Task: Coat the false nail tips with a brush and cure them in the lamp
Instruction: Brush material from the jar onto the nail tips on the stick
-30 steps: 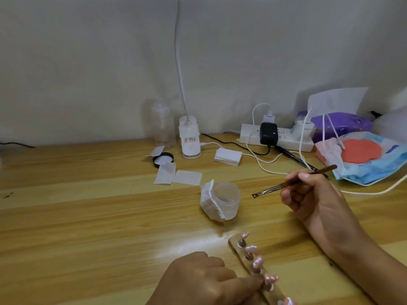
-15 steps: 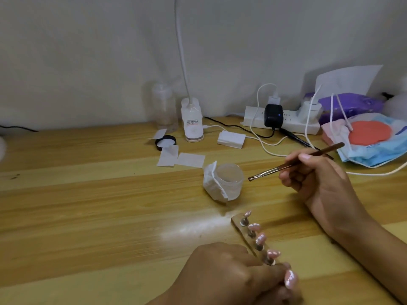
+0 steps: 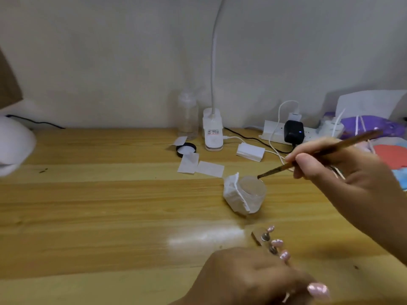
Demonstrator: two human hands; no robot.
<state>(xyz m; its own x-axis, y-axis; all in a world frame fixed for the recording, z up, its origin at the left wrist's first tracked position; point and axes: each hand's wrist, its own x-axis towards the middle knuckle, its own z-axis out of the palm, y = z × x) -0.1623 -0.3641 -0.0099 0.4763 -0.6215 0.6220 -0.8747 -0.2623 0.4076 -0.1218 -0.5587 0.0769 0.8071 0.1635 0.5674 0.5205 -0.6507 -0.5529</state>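
Note:
A wooden strip [image 3: 256,238] carrying several pink false nail tips [image 3: 277,242] on metal studs lies at the table's near edge. My left hand [image 3: 246,276] grips its near end, hiding part of it. My right hand [image 3: 343,172] pinches a thin brown brush [image 3: 326,150], whose bristle tip sits at the rim of a small clear jar [image 3: 253,192] wrapped with a white wipe. A white rounded object, possibly the lamp [image 3: 13,146], shows blurred at the left edge.
Behind the jar lie white paper pads [image 3: 200,166], a black lid [image 3: 186,148], a clear bottle [image 3: 187,115], a white clip-lamp base [image 3: 212,133], a power strip [image 3: 286,133] with cables, and bags [image 3: 374,126] at the right on the wooden table [image 3: 99,205].
My right hand has brought the brush tip down and left to the jar's rim. The view has shifted left, bringing the white object into sight. My left hand still holds the strip.

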